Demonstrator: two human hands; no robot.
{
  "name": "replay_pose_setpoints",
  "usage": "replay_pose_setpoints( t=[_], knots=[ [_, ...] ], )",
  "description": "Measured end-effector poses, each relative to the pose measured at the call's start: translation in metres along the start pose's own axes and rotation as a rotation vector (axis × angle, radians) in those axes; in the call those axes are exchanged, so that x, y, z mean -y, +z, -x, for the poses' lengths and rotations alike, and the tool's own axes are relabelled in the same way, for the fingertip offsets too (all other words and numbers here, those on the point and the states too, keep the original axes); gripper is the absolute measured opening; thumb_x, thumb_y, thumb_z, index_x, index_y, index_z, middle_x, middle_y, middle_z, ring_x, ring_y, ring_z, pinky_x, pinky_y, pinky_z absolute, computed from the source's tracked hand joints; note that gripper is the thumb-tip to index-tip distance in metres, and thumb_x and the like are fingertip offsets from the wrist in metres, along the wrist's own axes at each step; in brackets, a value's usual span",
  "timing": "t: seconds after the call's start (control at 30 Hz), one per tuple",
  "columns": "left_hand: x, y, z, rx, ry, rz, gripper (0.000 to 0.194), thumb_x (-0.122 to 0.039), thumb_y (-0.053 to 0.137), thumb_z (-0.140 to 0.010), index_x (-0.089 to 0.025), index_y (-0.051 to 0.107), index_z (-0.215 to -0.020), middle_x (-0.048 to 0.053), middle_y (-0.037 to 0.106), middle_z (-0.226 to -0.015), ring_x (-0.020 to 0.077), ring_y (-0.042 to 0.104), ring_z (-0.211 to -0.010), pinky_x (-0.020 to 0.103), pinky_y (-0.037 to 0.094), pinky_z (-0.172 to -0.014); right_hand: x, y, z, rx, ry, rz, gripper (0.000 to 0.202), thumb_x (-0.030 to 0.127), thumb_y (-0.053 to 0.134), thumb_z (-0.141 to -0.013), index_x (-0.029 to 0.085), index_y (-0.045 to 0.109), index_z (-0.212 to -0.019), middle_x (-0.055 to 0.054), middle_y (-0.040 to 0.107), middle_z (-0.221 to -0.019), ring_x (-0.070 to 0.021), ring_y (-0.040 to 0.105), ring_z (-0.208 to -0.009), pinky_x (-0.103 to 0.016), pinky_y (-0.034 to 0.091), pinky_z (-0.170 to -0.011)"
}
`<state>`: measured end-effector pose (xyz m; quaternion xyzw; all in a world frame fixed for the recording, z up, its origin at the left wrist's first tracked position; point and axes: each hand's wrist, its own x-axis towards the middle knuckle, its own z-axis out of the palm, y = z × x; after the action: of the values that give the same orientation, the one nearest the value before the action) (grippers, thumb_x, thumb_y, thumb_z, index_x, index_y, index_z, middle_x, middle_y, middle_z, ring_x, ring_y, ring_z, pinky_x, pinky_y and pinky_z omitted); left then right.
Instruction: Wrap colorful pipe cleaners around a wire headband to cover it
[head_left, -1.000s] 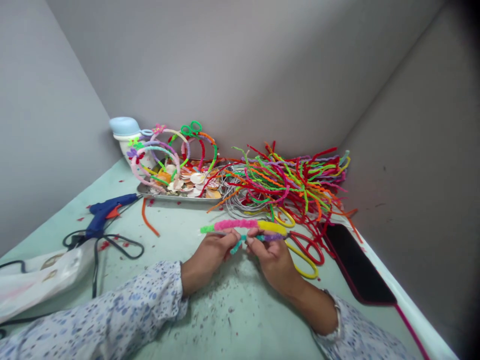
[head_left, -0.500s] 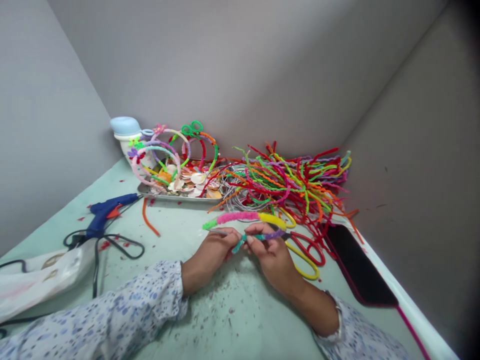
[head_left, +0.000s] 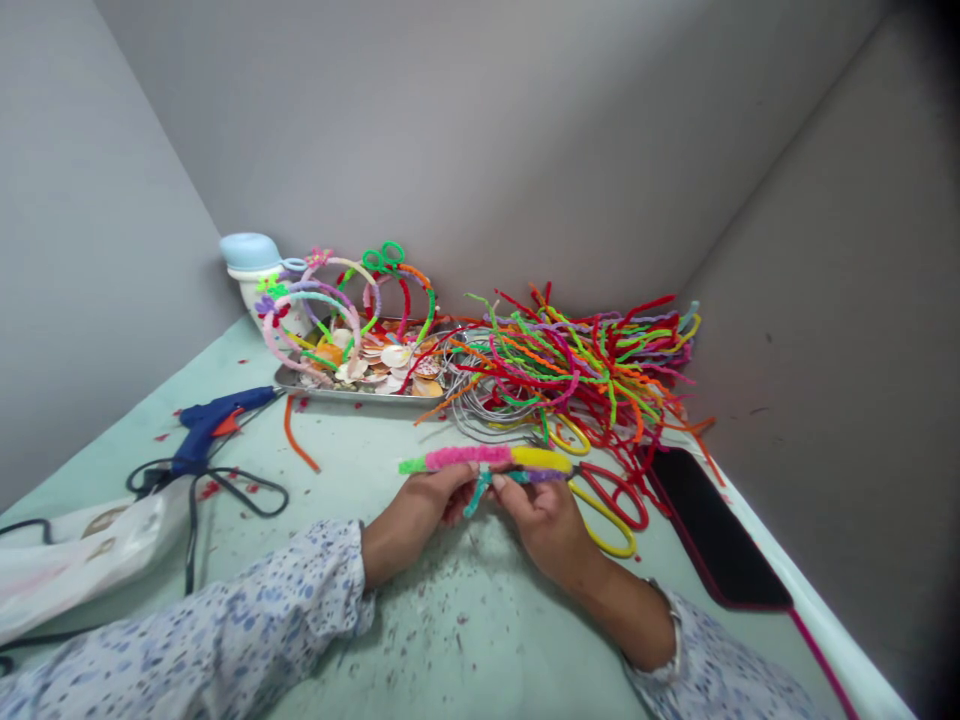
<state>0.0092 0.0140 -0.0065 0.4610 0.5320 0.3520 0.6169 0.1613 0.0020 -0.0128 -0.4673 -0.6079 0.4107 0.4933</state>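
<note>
A fuzzy multicoloured band (head_left: 469, 456), green, pink, yellow, purple and teal, lies between my two hands at mid-table. My left hand (head_left: 431, 498) is closed, its thumb and fingertips pinching the band near the teal end. Close beside it, my right hand (head_left: 541, 515) grips the teal and purple part. A short teal piece (head_left: 478, 494) points down between the fingertips. The pink and yellow arc runs just above both hands. Some fingertips are hidden behind the band.
Behind are a tray (head_left: 360, 397) of shells, headbands (head_left: 311, 292), a cup (head_left: 255, 262), pipe cleaners (head_left: 592, 365) and wire (head_left: 487, 395). A blue glue gun (head_left: 201, 430) and plastic bag (head_left: 112, 550) lie left; scissors (head_left: 611, 495) and a phone (head_left: 724, 530) lie right.
The band's pink and yellow arc has tipped down toward my hands, and its green end has shifted slightly left and down. Both hands keep their hold, almost in place.
</note>
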Motion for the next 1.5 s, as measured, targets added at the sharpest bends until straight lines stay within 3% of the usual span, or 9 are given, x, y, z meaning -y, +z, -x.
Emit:
replay_pose_setpoints(
  t=[0.27,0.47,0.6,0.7,0.77,0.87,1.03,1.27,1.5],
  knots=[
    [0.001,-0.003,0.000,0.039,0.113,-0.003,0.026,-0.034,0.057,-0.074,-0.018,0.055,-0.054,-0.001,0.046,-0.049,0.0125,0.041,-0.052,0.025,0.028,-0.047,0.002,-0.002,0.001,0.028,-0.032,0.060,0.011,0.016,0.051,-0.081,0.022,0.061,-0.079,-0.001,0.065,-0.076,-0.0190,0.059,-0.077,-0.030,0.046,-0.073],
    [0.002,0.000,-0.001,0.030,0.062,0.083,0.022,-0.037,0.058,-0.074,-0.017,0.059,-0.064,-0.001,0.049,-0.056,0.0114,0.041,-0.052,0.024,0.029,-0.048,0.003,-0.003,-0.001,-0.011,-0.056,0.085,0.012,0.019,0.050,-0.083,0.022,0.062,-0.082,-0.001,0.066,-0.080,-0.0193,0.059,-0.081,-0.031,0.045,-0.078],
    [-0.005,-0.001,0.002,0.100,0.120,0.000,0.031,-0.035,0.054,-0.077,-0.018,0.049,-0.053,-0.003,0.039,-0.049,0.0097,0.032,-0.047,0.024,0.024,-0.044,0.003,-0.004,-0.002,-0.026,0.104,0.066,0.018,0.025,0.053,-0.082,0.019,0.060,-0.066,-0.001,0.062,-0.065,-0.0168,0.057,-0.064,-0.029,0.045,-0.064],
    [-0.010,0.000,0.004,0.156,0.161,-0.027,0.019,-0.027,0.054,-0.075,-0.017,0.053,-0.060,-0.003,0.042,-0.053,0.0095,0.034,-0.049,0.023,0.027,-0.047,0.003,-0.004,-0.003,-0.060,0.248,-0.096,0.010,0.028,0.056,-0.079,0.019,0.059,-0.075,0.002,0.060,-0.058,-0.0150,0.055,-0.056,-0.026,0.043,-0.057],
    [-0.011,0.001,0.003,0.176,0.226,-0.028,0.008,-0.023,0.055,-0.072,-0.016,0.057,-0.068,-0.003,0.048,-0.058,0.0098,0.039,-0.052,0.022,0.031,-0.050,0.004,-0.004,-0.004,-0.053,0.253,-0.212,0.009,0.027,0.057,-0.078,0.020,0.056,-0.084,0.004,0.060,-0.059,-0.0137,0.054,-0.055,-0.025,0.042,-0.055],
    [-0.009,0.002,0.001,0.131,0.304,-0.085,0.008,-0.024,0.056,-0.074,-0.017,0.058,-0.075,-0.001,0.056,-0.065,0.0110,0.047,-0.058,0.022,0.035,-0.055,0.002,-0.004,-0.005,-0.030,0.236,-0.272,0.009,0.025,0.058,-0.078,0.020,0.055,-0.085,0.004,0.060,-0.059,-0.0126,0.054,-0.055,-0.024,0.041,-0.055],
    [-0.007,0.003,0.001,0.025,0.328,-0.254,0.007,-0.023,0.057,-0.076,-0.017,0.058,-0.074,-0.004,0.050,-0.057,0.0089,0.040,-0.051,0.020,0.030,-0.049,-0.002,-0.003,-0.005,-0.024,0.261,-0.266,0.008,0.023,0.059,-0.077,0.020,0.056,-0.084,0.004,0.061,-0.059,-0.0128,0.055,-0.054,-0.024,0.042,-0.056],
    [-0.015,0.004,0.007,0.013,0.361,-0.284,0.005,-0.020,0.058,-0.076,-0.016,0.059,-0.075,-0.004,0.052,-0.058,0.0083,0.042,-0.051,0.020,0.031,-0.049,-0.001,-0.002,-0.006,-0.020,0.273,-0.277,0.007,0.023,0.059,-0.077,0.020,0.057,-0.083,0.004,0.062,-0.059,-0.0122,0.055,-0.054,-0.024,0.042,-0.055],
    [-0.012,0.003,0.007,0.000,0.333,-0.267,0.007,-0.022,0.060,-0.077,-0.015,0.061,-0.075,0.000,0.061,-0.068,0.0122,0.053,-0.062,0.022,0.039,-0.057,-0.003,-0.003,-0.005,-0.012,0.252,-0.230,0.008,0.023,0.059,-0.077,0.020,0.058,-0.084,0.004,0.061,-0.059,-0.0125,0.055,-0.055,-0.023,0.041,-0.053]
  ],
)
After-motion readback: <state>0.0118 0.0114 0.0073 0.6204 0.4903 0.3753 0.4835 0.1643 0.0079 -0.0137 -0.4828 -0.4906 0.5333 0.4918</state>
